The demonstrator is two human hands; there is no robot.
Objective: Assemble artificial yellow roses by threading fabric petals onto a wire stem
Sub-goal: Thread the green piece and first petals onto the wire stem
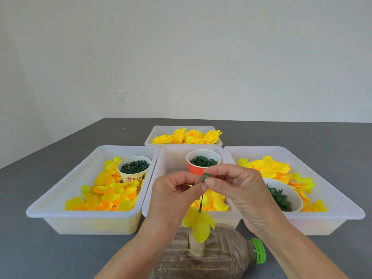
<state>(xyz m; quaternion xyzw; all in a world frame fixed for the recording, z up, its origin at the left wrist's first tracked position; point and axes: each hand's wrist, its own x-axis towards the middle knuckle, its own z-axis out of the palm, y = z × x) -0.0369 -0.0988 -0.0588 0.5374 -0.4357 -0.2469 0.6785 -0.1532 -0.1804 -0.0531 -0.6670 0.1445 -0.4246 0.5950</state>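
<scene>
My left hand [177, 190] pinches the top of a thin green wire stem [201, 202] that hangs down over the middle tray. Yellow fabric petals [199, 222] are threaded on the stem's lower end, just above a plastic bottle. My right hand [231, 184] pinches a small green ring [205, 176] at the stem's top, fingertips touching those of my left hand. Loose yellow petals [108, 192] fill the left tray, and more petals [273, 168] lie in the right tray.
A sand-filled plastic bottle with a green cap [258, 250] lies on the grey table [30, 248] in front. A red cup of green rings [203, 161] stands in the middle tray, a white cup [133, 168] in the left, a white bowl [285, 194] in the right. Finished roses [187, 135] fill the far tray.
</scene>
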